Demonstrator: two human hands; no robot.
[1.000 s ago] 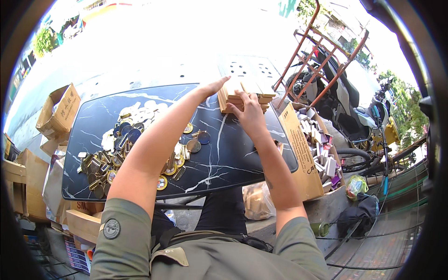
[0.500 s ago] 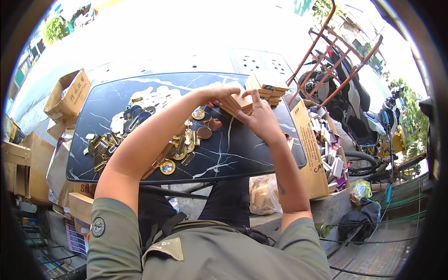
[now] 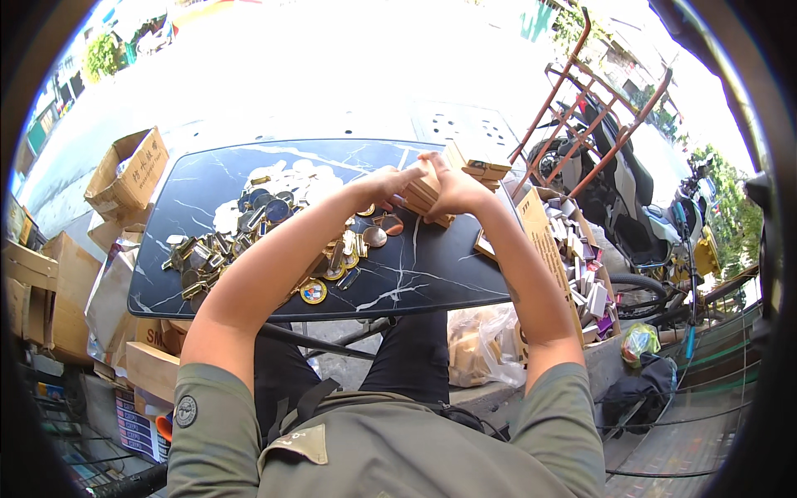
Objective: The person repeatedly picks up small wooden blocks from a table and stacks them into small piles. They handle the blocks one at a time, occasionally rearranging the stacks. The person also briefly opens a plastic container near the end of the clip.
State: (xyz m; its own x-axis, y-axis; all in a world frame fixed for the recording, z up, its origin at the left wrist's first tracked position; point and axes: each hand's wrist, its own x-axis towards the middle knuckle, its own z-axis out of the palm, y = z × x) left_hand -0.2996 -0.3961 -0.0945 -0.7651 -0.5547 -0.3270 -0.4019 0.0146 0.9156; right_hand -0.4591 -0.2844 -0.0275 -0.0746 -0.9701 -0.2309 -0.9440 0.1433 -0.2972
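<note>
I hold a stack of small brown boxes (image 3: pixel 422 194) between my two hands, above the far right part of the black table (image 3: pixel 415 278). My left hand (image 3: pixel 384 186) is half closed and presses on the left side of the stack. My right hand (image 3: pixel 458 191) is curved around the right side, with its thumb toward me. Which fingers touch the boxes underneath, I cannot tell.

Just beyond my right hand there is another pile of boxes (image 3: pixel 479 160). To the left on the table lies a heap of metal pieces (image 3: pixel 203 259), with pale round discs (image 3: pixel 305 178) at its far side. One coloured medal (image 3: pixel 313 291) lies close to the near edge. To the right of the table stands a carton (image 3: pixel 547 241), full of small packets (image 3: pixel 591 290).
</note>
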